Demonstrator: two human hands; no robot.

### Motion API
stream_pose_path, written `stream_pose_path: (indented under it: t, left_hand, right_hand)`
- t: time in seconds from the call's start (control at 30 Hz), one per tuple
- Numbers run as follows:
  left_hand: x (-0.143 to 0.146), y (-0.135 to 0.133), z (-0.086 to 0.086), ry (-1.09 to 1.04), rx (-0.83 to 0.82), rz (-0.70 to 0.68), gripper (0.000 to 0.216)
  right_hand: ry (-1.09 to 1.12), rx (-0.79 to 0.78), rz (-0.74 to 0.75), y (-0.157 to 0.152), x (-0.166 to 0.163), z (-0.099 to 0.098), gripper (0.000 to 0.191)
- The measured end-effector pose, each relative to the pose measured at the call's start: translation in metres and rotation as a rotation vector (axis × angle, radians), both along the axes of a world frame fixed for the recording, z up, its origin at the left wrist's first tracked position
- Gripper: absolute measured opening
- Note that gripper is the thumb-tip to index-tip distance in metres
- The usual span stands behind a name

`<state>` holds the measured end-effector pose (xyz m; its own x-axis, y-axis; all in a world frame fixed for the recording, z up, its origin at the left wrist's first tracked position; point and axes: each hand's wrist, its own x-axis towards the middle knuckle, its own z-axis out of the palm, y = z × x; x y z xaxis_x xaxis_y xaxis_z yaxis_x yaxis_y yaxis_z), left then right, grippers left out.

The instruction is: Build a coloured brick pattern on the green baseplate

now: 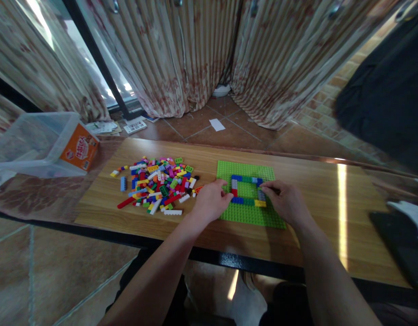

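A green studded baseplate lies on the wooden table, carrying a rectangular outline of toy building bricks. Blue and green bricks form its far side, and the near side ends in a yellow brick. Grey bricks and a red brick stand on its left side. My left hand rests at the plate's left edge, thumb and index finger apart with nothing visible between them. Over the outline's right side, my right hand has its fingertips pinched together by the grey bricks; whatever they grip is hidden.
A heap of mixed bricks spreads over the table's left part. Beyond that end stands a clear plastic bin with an orange label. A dark flat object lies at the right end. Curtains hang behind the table.
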<state>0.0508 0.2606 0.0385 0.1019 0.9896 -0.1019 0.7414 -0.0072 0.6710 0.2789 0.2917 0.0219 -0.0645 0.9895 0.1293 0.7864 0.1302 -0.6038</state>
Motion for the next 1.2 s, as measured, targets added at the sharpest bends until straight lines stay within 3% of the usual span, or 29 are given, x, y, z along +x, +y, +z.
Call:
stream_pose_path:
  t: [0.43, 0.7, 0.9, 1.03, 1.2]
  left_hand:
    - [0.0, 0.0, 0.002, 0.009, -0.032, -0.011, 0.036]
    - [0.007, -0.003, 0.006, -0.12, 0.11, 0.042, 0.027]
    - [0.032, -0.015, 0.0, -0.132, 0.307, -0.183, 0.023]
    - [0.05, -0.022, -0.005, 0.019, 0.286, -0.343, 0.029]
    - [0.062, -0.018, -0.009, 0.193, 0.242, -0.364, 0.03]
  right_hand:
    - [0.014, -0.048, 0.0, 0.002, 0.0, 0.002, 0.021]
    - [0.039, -0.04, -0.017, 0.002, 0.001, 0.004, 0.022]
    - [0.056, -0.07, -0.001, 0.004, 0.0, 0.004, 0.021]
    - [0.085, -0.074, 0.006, 0.006, 0.0, 0.002, 0.021]
    - [0.091, -0.065, 0.011, 0.009, 0.004, -0.001, 0.019]
